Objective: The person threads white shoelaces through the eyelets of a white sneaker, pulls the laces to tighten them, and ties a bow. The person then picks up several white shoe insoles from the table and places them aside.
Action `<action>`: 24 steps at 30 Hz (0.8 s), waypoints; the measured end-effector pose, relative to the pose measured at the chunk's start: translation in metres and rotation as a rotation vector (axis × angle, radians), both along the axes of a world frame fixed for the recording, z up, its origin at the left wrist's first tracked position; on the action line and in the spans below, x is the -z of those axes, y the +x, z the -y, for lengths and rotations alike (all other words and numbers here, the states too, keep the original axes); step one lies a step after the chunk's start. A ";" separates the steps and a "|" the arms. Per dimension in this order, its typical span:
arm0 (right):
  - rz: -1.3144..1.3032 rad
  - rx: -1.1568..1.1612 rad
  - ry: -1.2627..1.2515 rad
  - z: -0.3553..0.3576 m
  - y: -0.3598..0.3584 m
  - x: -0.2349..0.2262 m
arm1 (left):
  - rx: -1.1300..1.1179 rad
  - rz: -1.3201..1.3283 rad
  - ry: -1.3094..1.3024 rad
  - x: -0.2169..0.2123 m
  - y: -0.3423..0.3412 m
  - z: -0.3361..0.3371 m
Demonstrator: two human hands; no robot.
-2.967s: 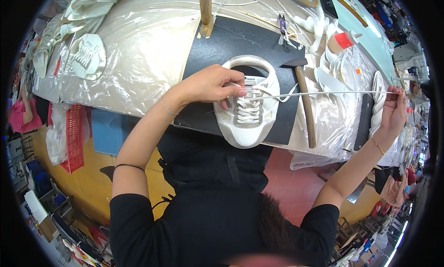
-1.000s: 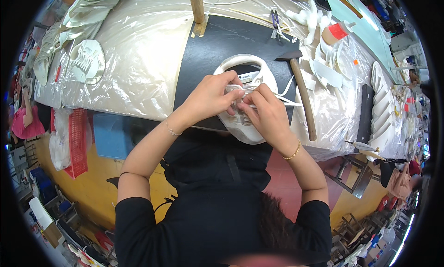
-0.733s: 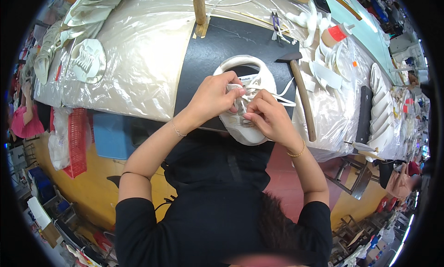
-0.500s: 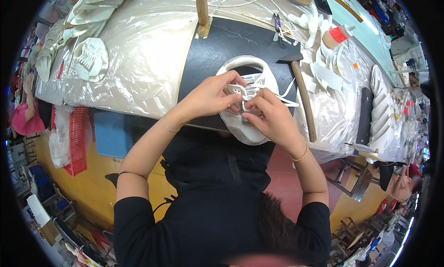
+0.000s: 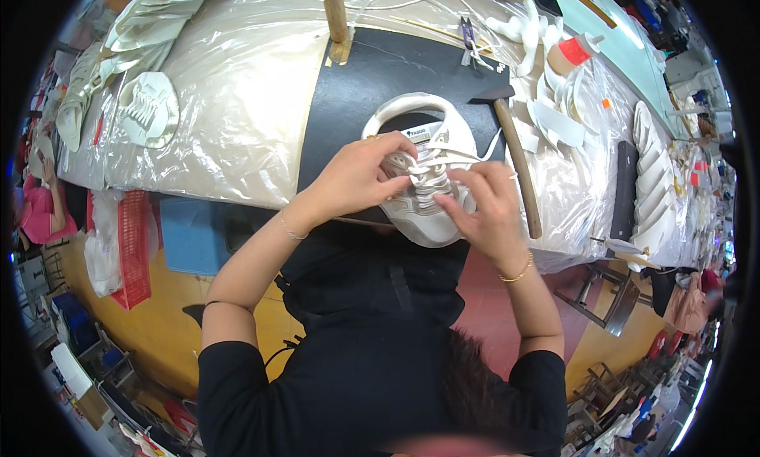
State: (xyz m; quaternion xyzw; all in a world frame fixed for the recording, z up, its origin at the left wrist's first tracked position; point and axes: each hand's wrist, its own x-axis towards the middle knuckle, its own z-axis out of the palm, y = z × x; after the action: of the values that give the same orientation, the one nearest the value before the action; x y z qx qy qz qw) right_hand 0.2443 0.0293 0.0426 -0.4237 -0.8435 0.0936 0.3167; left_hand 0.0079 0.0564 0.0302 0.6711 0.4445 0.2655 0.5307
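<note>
A white sneaker [image 5: 425,229] lies on the black mat, toe toward me and its heel opening away. Its white laces [image 5: 431,181] cross the tongue, and a loose end trails to the right. With thumb and fingers, my left hand [image 5: 362,172] grips the left eyelet edge of the sneaker. My right hand [image 5: 492,209] is over the right side of the laces, thumb and forefinger apart with nothing visible between them. Its other fingers curl and are slightly blurred.
A hammer [image 5: 518,164] lies right of the sneaker on the black mat [image 5: 340,100]. Beyond are purple-handled snips [image 5: 468,34] and a red-banded bottle [image 5: 571,55]. White shoe pieces [image 5: 149,108] sit at left, more at right. A wooden handle [image 5: 336,17] stands at the mat's far edge.
My right hand has moved right, away from the middle of the laces, and its fingers have spread. The laces now lie closer across the tongue. My left hand stays on the eyelet edge.
</note>
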 end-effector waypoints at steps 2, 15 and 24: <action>0.096 0.062 -0.024 -0.005 0.018 -0.012 | 0.014 0.067 -0.041 0.000 -0.002 0.000; 0.556 0.231 0.114 -0.040 0.110 -0.067 | -0.093 0.147 -0.284 0.001 0.001 -0.006; 0.388 0.444 0.252 -0.034 0.129 -0.097 | -0.056 0.064 -0.219 0.000 0.006 -0.009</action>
State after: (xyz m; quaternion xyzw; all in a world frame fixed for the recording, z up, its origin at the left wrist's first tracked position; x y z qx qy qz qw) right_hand 0.3731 0.0633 0.1400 -0.5648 -0.7800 -0.1653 0.2127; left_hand 0.0137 0.0654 0.0298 0.5876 0.4721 0.2516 0.6071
